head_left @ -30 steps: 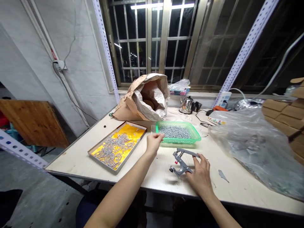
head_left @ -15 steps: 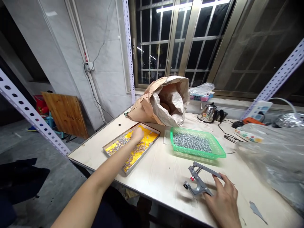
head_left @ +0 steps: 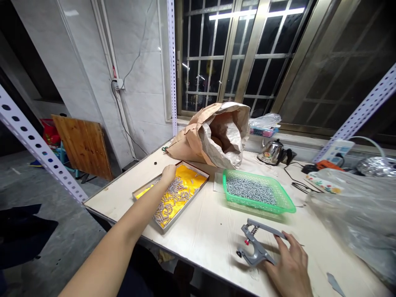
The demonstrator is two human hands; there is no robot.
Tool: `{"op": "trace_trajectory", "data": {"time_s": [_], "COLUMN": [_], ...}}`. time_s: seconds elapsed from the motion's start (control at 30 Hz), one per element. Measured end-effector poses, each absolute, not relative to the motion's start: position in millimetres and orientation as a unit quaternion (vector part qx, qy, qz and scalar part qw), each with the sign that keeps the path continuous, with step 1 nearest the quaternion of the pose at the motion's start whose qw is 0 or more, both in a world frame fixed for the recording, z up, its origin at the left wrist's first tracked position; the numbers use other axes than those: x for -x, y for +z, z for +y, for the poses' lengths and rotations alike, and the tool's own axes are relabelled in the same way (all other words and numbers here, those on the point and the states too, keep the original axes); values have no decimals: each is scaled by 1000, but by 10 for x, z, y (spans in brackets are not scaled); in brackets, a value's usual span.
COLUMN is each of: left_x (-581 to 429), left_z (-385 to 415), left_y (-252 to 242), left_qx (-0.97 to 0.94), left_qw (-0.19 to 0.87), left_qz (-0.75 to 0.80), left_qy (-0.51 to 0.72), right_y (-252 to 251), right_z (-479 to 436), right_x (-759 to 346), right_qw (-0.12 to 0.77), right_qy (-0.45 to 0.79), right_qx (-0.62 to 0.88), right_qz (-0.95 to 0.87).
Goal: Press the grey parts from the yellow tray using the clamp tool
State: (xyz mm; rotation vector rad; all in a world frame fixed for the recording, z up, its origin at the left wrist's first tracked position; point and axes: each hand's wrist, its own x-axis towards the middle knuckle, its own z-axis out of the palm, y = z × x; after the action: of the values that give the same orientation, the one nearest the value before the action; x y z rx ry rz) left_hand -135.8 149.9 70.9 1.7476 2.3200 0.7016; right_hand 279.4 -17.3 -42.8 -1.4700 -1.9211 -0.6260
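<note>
- While left hand (head_left: 168, 171) curls its fingers over metal pins (head_left: 173, 194) in yellow tray (head_left: 193, 175), hold unclear, pinching one pin singly seems best.
- Loosely spread fingers of right hand (head_left: 289, 268) steady press pliers (head_left: 255, 247).

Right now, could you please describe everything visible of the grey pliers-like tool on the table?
The tool is grey, metal by its look, with two long handles, a coil spring between them and a small red part at its head. It lies on the white table, apart from the green basket. The right hand rests on its handles.
</note>
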Motion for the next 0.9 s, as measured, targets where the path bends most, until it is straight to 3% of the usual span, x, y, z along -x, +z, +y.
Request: {"op": "trace_trajectory", "data": {"time_s": [0.33, 0.6, 0.77, 0.9], "left_x": [1185, 1277, 1257, 1225], "left_z": [685, 332, 280, 267], "left_y": [588, 404, 395, 399], "left_qx": [-683, -635, -669, -687], "left_qw": [61, 233, 128, 110], "left_qz": [699, 685, 691, 682], "left_qy": [204, 269, 240, 227], "right_y": [-391, -364, -322, -343], "right_z": [-240, -232, -203, -199], "right_x": [-2724, -2721, -2665, -2661], "right_qw": [284, 286, 277, 281], "right_qy": [-217, -213, -200, -185], "right_qx": [542, 529, 525, 527], "right_qz": [-761, -770, -780, -780]}}
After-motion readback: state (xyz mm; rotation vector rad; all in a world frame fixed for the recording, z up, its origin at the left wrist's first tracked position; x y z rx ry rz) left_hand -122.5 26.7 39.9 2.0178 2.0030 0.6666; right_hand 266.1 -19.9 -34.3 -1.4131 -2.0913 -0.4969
